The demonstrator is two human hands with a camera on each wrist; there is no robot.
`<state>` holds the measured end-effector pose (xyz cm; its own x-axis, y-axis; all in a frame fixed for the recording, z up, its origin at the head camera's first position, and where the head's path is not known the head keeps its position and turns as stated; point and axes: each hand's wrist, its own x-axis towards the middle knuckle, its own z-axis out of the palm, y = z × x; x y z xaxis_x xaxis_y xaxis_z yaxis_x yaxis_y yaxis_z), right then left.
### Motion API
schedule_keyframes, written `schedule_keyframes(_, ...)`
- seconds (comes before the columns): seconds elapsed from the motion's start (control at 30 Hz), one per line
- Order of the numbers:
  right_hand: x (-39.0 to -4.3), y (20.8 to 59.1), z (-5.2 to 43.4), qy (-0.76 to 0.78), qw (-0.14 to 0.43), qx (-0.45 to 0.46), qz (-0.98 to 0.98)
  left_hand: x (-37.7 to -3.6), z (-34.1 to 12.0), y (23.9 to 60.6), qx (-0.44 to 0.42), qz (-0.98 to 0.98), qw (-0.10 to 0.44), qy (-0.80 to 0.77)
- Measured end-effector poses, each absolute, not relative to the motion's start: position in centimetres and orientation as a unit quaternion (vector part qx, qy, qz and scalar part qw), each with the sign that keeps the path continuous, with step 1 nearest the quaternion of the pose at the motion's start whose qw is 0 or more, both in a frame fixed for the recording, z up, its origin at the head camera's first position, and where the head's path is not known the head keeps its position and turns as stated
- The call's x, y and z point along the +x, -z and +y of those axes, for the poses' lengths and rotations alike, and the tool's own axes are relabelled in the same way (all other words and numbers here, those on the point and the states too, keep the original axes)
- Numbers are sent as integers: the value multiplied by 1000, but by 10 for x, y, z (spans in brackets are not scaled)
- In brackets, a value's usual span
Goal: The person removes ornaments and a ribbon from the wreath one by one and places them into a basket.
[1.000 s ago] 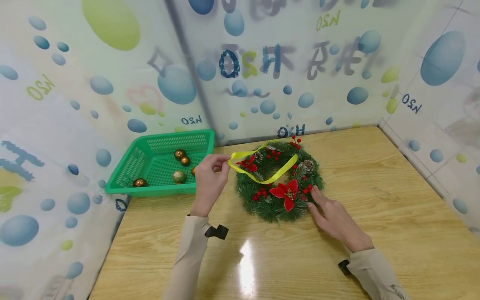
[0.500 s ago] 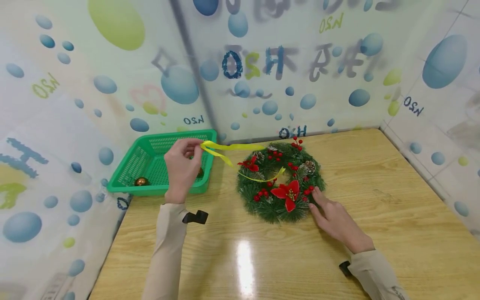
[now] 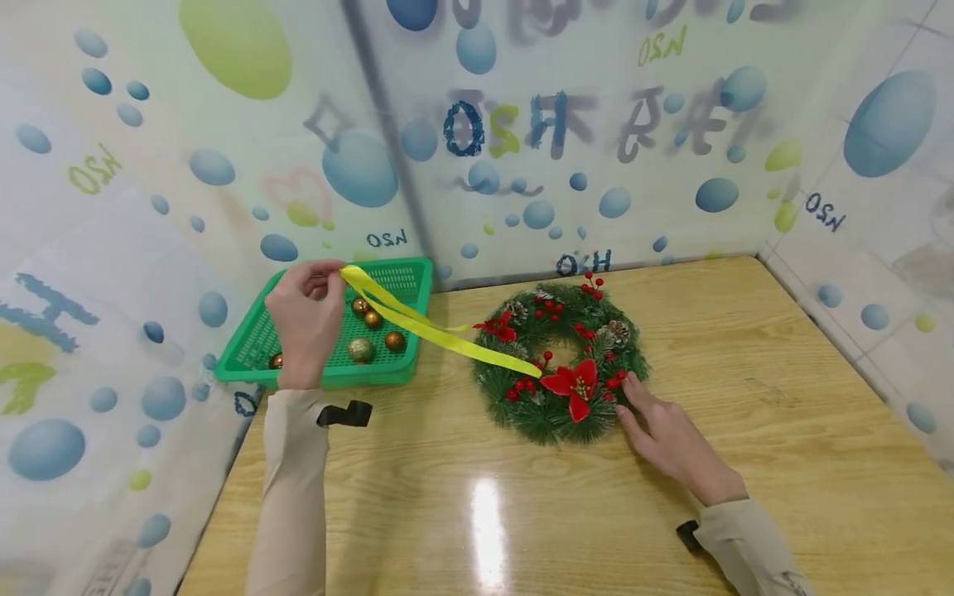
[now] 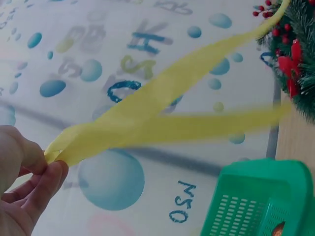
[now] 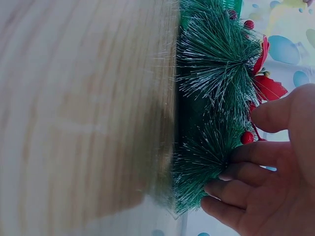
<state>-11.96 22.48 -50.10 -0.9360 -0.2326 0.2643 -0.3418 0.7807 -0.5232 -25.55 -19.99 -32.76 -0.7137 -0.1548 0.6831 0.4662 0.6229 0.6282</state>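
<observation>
A yellow ribbon stretches out from my left hand, which pinches it between thumb and fingers over the green basket. In the left wrist view the ribbon spreads into two strands from the fingertips, and one strand's end lies over the wreath in the head view. The green Christmas wreath lies flat on the table, decked with red flowers, red berries and pinecones. My right hand rests against the wreath's right edge, its fingers extended. In the right wrist view these fingers touch the green needles, thumb near a red berry.
The green plastic basket stands at the back left of the wooden table. Several bronze balls and a gold glittery ball lie in it. A patterned wall sheet rises behind the table.
My left hand has moved left and up from beside the wreath to over the basket, drawing the yellow ribbon out with it. My right hand and the wreath stay in place.
</observation>
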Motion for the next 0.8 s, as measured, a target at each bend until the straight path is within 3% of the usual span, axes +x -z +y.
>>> schedule_keyframes(0.47,-121,501,224,-295,116,162,-935,-272,-234,291,-57,-819,376,431)
schedule_keyframes(0.8,-121,501,223,-295,110,158,-936,-285,-277,267,24,-832,371,412)
